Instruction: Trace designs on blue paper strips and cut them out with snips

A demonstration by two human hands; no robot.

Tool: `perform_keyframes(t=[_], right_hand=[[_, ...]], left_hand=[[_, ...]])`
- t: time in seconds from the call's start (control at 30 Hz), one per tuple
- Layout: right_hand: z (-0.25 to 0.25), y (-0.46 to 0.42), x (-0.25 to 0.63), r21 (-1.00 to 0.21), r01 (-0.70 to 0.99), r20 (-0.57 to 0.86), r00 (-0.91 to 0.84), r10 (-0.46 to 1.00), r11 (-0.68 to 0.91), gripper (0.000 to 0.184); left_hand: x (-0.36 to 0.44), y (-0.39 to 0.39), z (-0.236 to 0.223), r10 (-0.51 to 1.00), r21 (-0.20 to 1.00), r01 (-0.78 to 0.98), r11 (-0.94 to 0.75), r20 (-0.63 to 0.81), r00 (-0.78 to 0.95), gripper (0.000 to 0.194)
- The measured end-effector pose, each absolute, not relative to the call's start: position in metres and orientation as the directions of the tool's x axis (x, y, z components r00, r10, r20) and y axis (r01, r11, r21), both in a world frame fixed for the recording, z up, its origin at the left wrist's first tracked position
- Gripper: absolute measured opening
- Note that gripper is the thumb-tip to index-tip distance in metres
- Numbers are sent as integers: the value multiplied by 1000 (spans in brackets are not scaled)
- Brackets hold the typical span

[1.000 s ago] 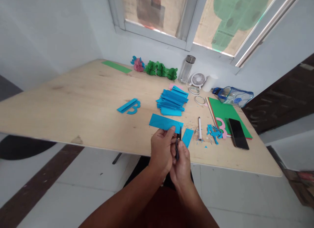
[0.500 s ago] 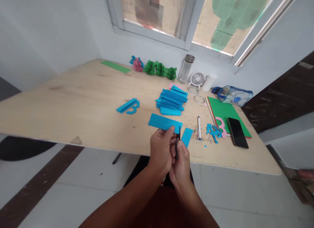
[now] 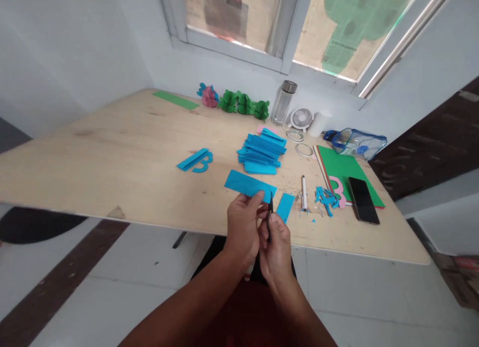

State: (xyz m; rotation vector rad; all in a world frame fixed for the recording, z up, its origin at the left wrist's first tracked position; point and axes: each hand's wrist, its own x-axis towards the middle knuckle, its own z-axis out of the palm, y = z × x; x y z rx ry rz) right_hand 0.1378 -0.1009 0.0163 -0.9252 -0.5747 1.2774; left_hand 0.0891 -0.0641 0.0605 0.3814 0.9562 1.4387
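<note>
Because the blue strip (image 3: pixel 241 180) should prove light and creasable, pinch its four-o'clock end, as left hand (image 3: pixel 241 223) does; right hand (image 3: pixel 277 240) encloses scissors (image 3: pixel 269 225).

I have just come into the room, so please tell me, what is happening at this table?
A person's left hand holds a blue strip of paper with drawn lines on it. The right hand holds dark scissors at the strip's right end. Behind the strip lies a pile of blue paper; blue scraps lie to the right, near a phone.
</note>
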Motion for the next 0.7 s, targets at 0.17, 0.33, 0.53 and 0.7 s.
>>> perform_keyframes(t=[0.17,0.33,0.53,0.7], right_hand=[[13,-103,141,-846,-533,-125,226,966,16,52],[11,-103,142,-836,-549,-153,230,961,-2,43],[14,-103,148,-844,-535,-146,189,971,-23,37],[15,-102,150,-852,-524,-127,175,976,-17,37]], left_hand=[[88,-62,61,932,742,-654,149,-326,-158,25],[86,-60,60,936,763,-620,186,-330,-126,26],[74,-56,58,961,837,-509,199,-269,-67,24],[68,-54,56,972,876,-440,199,-234,-27,23]])
